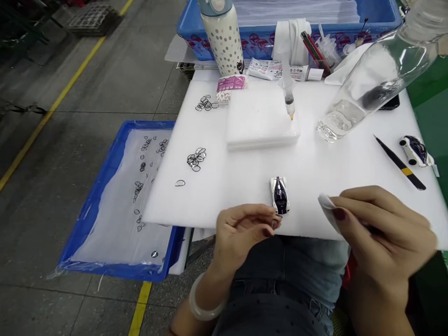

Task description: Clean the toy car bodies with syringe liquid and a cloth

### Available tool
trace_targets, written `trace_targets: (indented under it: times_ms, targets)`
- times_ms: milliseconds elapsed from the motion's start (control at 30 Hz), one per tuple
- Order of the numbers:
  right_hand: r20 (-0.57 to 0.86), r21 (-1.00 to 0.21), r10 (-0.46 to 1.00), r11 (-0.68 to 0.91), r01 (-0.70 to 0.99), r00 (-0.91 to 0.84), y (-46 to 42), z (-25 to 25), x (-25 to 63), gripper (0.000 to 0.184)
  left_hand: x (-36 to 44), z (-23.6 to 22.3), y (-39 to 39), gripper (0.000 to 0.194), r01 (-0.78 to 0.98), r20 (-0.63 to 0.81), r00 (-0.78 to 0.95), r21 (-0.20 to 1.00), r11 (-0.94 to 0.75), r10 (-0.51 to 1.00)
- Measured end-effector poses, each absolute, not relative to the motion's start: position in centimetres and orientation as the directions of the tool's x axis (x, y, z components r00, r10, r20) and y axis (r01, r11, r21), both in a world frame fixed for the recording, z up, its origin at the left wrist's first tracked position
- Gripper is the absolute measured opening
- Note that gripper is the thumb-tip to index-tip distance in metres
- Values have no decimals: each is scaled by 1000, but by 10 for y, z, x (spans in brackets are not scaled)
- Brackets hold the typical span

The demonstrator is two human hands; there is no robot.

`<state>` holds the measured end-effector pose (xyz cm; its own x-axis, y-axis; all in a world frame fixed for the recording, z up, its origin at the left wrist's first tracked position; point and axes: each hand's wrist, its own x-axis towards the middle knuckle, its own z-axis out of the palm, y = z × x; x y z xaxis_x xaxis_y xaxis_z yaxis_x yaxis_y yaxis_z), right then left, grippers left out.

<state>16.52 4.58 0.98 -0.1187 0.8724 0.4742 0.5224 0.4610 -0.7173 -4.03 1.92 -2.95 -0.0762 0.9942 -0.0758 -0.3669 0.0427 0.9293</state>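
Near the table's front edge, my left hand (241, 233) is closed in a loose pinch; whatever lies between its fingertips is too small to make out. Just beyond those fingertips stands a white and dark toy car (280, 195), partly overlapped by them. My right hand (381, 228), farther right and raised, pinches a small folded white wipe (328, 210) between thumb and forefinger. Pointed black tweezers (401, 162) with a yellow band lie beyond this hand, beside a second toy car (416, 151).
A clear bottle (364, 88) and a white foam block (262, 119) bearing a syringe (289, 100) stand farther back. Thin black rings (196, 159) lie at left. Behind are a dotted flask (224, 42), cotton swabs (224, 95) and a blue bin (252, 35). A blue tray (115, 270) sits lower left.
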Motion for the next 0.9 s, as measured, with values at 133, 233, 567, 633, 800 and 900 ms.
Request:
trace_targets:
  times_ms: [133, 233, 567, 633, 800, 900]
  targets:
    - [355, -779, 926, 368, 507, -126, 55, -9, 149, 10, -49, -32, 26, 17, 354, 294, -156, 908, -225, 943]
    - [316, -756, 936, 347, 554, -155, 60, -18, 139, 7, -44, -34, 31, 20, 618, 514, -34, 684, -386, 857]
    - [186, -762, 953, 293, 577, -239, 60, -22, 139, 8, -37, -37, 36, 21, 698, 455, 24, 630, -341, 890]
    - [171, -768, 959, 274, 579, -228, 60, -20, 138, 8, -39, -36, 36, 24, 667, 393, -6, 687, -289, 920]
    - [156, -768, 964, 256, 588, -216, 61, -20, 137, 8, -41, -35, 37, 26, 639, 341, 1, 723, -263, 940]
    - [160, -754, 963, 262, 602, -218, 61, -22, 136, 8, -41, -35, 37, 25, 648, 345, 5, 714, -266, 939]
